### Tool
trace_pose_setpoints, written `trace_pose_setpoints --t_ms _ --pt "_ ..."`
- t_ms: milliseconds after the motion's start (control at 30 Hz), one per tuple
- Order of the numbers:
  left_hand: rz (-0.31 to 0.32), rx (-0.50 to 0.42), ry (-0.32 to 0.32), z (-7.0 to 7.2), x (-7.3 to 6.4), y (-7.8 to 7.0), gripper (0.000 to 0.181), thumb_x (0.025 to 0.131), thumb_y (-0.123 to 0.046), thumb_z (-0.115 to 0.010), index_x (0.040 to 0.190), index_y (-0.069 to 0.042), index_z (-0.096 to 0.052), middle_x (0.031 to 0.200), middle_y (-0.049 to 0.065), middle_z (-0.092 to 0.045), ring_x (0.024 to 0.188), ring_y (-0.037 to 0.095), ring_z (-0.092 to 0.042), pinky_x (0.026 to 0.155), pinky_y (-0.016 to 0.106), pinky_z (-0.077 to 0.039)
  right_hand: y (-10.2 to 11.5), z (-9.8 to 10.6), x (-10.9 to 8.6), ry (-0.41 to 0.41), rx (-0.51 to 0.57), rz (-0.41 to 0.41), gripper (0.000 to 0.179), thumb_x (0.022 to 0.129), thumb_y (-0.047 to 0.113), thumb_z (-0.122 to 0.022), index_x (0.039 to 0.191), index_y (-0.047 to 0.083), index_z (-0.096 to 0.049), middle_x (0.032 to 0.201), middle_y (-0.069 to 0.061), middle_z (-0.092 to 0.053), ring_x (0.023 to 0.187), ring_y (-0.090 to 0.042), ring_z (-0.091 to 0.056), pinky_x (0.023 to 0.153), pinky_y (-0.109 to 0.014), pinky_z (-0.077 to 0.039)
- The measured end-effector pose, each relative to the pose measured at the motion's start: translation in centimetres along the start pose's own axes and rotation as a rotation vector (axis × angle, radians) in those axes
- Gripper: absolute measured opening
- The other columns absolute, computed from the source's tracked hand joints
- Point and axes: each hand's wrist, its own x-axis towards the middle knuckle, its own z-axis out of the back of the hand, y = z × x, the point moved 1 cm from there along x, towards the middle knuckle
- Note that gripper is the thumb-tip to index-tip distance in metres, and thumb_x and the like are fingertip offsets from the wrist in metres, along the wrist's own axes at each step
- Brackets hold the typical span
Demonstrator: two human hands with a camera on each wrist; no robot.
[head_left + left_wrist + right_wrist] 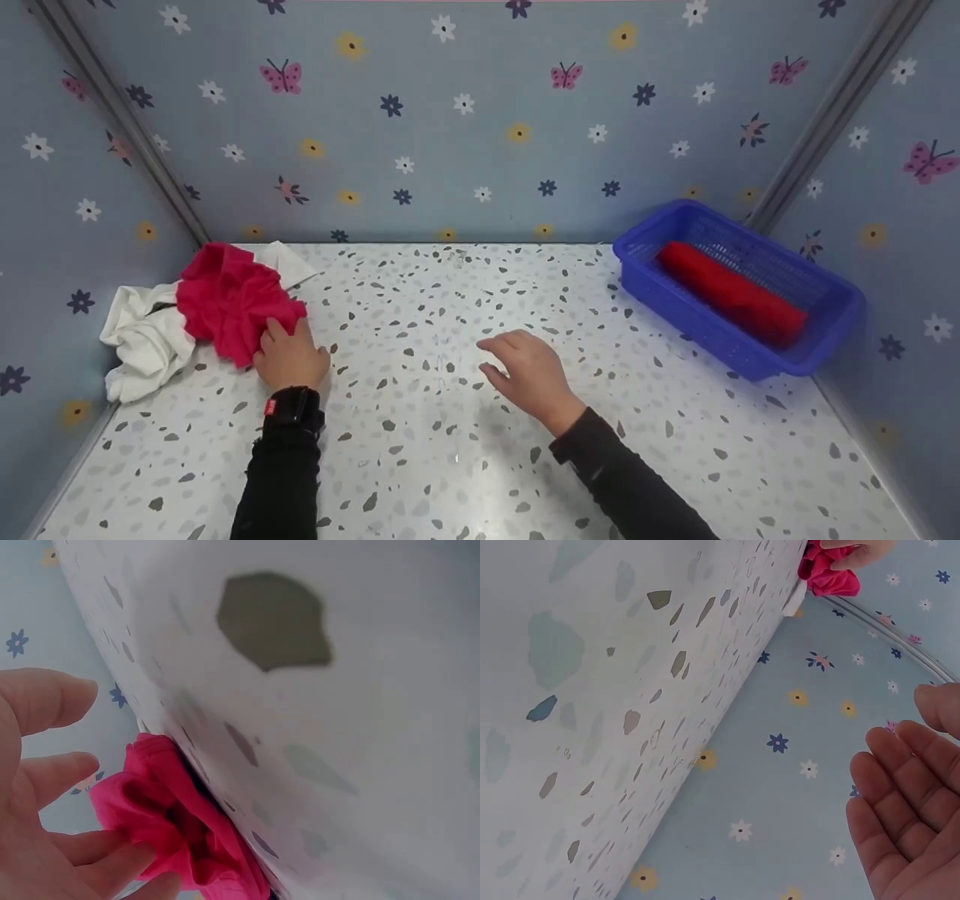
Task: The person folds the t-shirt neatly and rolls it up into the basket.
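A crumpled pink cloth (236,300) lies at the left, on top of white cloth (150,341) that shows on both sides of it. My left hand (292,360) reaches to the near right edge of the pink cloth. In the left wrist view its lower fingers (112,862) overlap the pink folds (172,825), while the thumb and another finger stand apart from them. Over the middle of the table my right hand (529,371) hovers with nothing in it, its fingers loosely bent and the palm showing in the right wrist view.
A blue plastic basket (667,319) sits at the right, set at a slant, with a rolled red cloth (731,292) inside. The speckled white tabletop (420,405) is walled on the left, back and right by flowered blue panels (450,150).
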Motion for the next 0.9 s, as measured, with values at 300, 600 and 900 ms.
trace_pose_setpoints --t_ms 300,600,900 --pt "-0.011 -0.062 -0.116 0.7 0.3 0.8 0.023 0.103 -0.003 -0.053 0.115 0.016 -0.06 0.115 0.038 -0.061 0.109 0.058 -0.061 0.093 0.068 -0.051 0.5 -1.2 0.6 0.043 0.004 0.0 0.029 0.088 0.011 -0.087 0.114 0.008 -0.075 0.102 -0.006 -0.077 0.095 -0.025 -0.072 0.082 -0.039 -0.06" --pt "-0.015 -0.123 -0.206 1.6 0.8 1.4 0.023 0.104 0.003 -0.047 0.104 0.016 -0.066 0.102 0.04 -0.066 0.097 0.06 -0.065 0.086 0.067 -0.053 0.9 -1.6 0.8 0.11 0.027 -0.045 0.027 0.092 0.013 -0.084 0.117 0.008 -0.075 0.105 -0.006 -0.077 0.096 -0.025 -0.071 0.082 -0.041 -0.06" --pt "0.052 -0.4 -0.335 1.8 -0.1 0.1 0.023 0.098 0.0 -0.054 0.107 0.006 -0.074 0.105 0.029 -0.072 0.101 0.048 -0.064 0.094 0.059 -0.051 1.1 -1.4 1.2 0.169 0.13 -0.144 0.03 0.096 0.013 -0.08 0.124 0.005 -0.073 0.117 -0.011 -0.076 0.108 -0.03 -0.07 0.09 -0.045 -0.059"
